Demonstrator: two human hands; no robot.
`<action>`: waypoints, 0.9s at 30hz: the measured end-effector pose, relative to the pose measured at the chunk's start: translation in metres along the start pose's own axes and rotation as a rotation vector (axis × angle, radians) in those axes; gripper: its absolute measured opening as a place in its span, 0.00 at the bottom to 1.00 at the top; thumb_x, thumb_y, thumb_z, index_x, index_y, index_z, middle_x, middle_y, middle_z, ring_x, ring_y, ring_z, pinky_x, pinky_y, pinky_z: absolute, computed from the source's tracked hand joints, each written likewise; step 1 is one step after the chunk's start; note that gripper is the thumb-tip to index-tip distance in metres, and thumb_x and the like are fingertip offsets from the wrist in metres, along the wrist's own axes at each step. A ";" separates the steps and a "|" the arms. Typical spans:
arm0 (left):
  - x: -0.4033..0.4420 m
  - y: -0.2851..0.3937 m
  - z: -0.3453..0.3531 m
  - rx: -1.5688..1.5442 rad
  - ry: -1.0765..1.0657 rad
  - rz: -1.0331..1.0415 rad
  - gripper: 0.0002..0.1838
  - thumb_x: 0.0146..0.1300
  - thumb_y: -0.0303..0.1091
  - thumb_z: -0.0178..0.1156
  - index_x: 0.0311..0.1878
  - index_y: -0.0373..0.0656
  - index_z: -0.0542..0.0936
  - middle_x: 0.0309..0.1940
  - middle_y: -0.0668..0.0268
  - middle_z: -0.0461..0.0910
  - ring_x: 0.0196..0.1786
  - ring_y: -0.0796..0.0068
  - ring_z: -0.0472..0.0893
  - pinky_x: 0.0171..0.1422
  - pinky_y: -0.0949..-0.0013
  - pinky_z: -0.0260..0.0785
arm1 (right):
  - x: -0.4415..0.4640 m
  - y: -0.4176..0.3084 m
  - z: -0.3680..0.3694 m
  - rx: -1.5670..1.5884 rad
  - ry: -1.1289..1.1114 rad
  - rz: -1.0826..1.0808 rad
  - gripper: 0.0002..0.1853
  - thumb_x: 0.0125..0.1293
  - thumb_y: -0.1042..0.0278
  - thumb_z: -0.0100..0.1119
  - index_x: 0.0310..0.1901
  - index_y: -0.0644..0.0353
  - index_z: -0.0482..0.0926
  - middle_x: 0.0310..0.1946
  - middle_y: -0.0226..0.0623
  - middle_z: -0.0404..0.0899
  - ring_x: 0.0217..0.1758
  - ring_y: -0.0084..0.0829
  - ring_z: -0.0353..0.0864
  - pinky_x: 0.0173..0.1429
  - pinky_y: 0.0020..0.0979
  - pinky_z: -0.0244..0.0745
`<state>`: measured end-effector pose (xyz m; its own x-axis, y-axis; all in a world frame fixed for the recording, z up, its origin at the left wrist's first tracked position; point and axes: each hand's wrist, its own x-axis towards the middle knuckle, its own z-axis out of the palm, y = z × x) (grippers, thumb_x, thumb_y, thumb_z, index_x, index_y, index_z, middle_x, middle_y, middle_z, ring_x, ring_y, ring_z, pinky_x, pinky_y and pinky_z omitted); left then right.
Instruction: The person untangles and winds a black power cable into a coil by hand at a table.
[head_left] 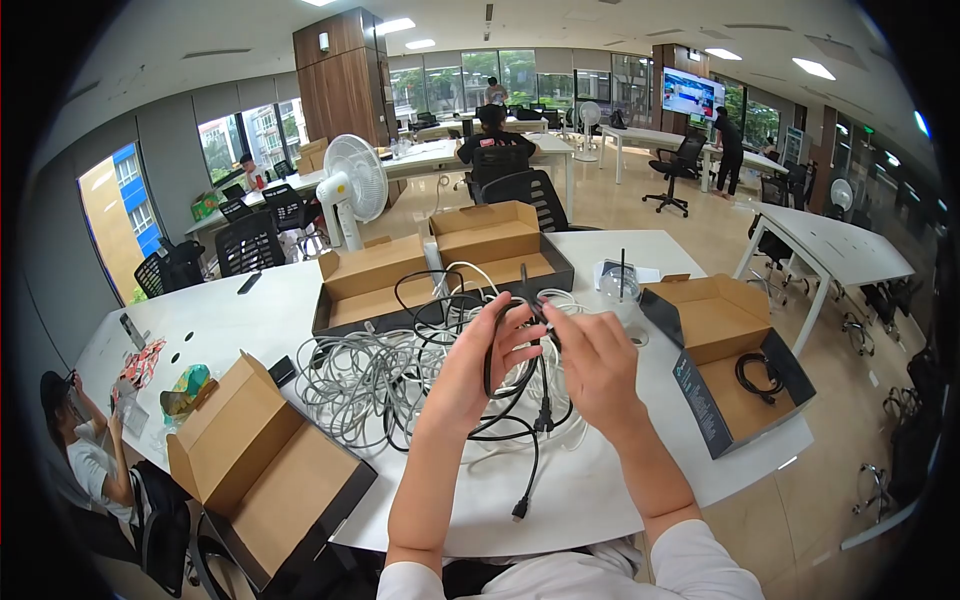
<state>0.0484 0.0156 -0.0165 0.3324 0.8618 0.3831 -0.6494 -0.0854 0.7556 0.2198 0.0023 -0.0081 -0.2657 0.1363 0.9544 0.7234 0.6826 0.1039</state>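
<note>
My left hand point(480, 362) holds a looped black cable point(490, 350), which runs between its thumb and fingers. My right hand point(598, 365) pinches part of the same black cable close to the left fingertips. A black plug point(520, 508) hangs from a cable end over the white table point(620, 490). Behind and beside both hands lies a large tangle of grey and white cables point(365, 385) with some black ones mixed in. A coiled black cable point(760, 376) rests inside the open box on the right point(735, 400).
Open, bare-bottomed boxes stand at the front left point(300, 480) and at the back point(375, 285). A plastic cup point(620, 284) with a straw stands behind my right hand. A phone point(282, 371) lies left of the cables. A seated person point(100, 460) is at the far left; a fan point(355, 180) stands behind.
</note>
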 end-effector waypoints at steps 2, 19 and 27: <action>0.002 0.005 -0.004 -0.158 -0.041 -0.008 0.28 0.76 0.46 0.43 0.68 0.33 0.59 0.63 0.46 0.70 0.56 0.63 0.79 0.59 0.66 0.74 | -0.001 -0.005 0.004 0.031 -0.037 -0.017 0.26 0.46 0.82 0.61 0.52 0.62 0.80 0.33 0.32 0.76 0.34 0.31 0.74 0.38 0.31 0.74; -0.017 0.054 -0.025 0.482 0.247 0.270 0.21 0.76 0.41 0.45 0.62 0.34 0.73 0.19 0.75 0.70 0.16 0.92 0.56 0.17 0.83 0.45 | -0.004 0.059 -0.038 0.327 0.216 0.748 0.12 0.73 0.65 0.53 0.45 0.64 0.83 0.18 0.27 0.71 0.23 0.13 0.66 0.27 0.19 0.61; -0.013 0.051 -0.033 0.538 0.475 0.662 0.20 0.75 0.43 0.49 0.52 0.35 0.80 0.15 0.80 0.60 0.18 0.91 0.56 0.21 0.81 0.42 | -0.014 0.068 -0.041 0.556 -0.213 0.743 0.13 0.68 0.64 0.61 0.48 0.65 0.81 0.19 0.25 0.68 0.24 0.14 0.63 0.28 0.20 0.60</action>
<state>-0.0112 0.0166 -0.0003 -0.3741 0.6593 0.6521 -0.1676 -0.7397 0.6517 0.2989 0.0176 -0.0034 -0.0101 0.7632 0.6461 0.3618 0.6052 -0.7091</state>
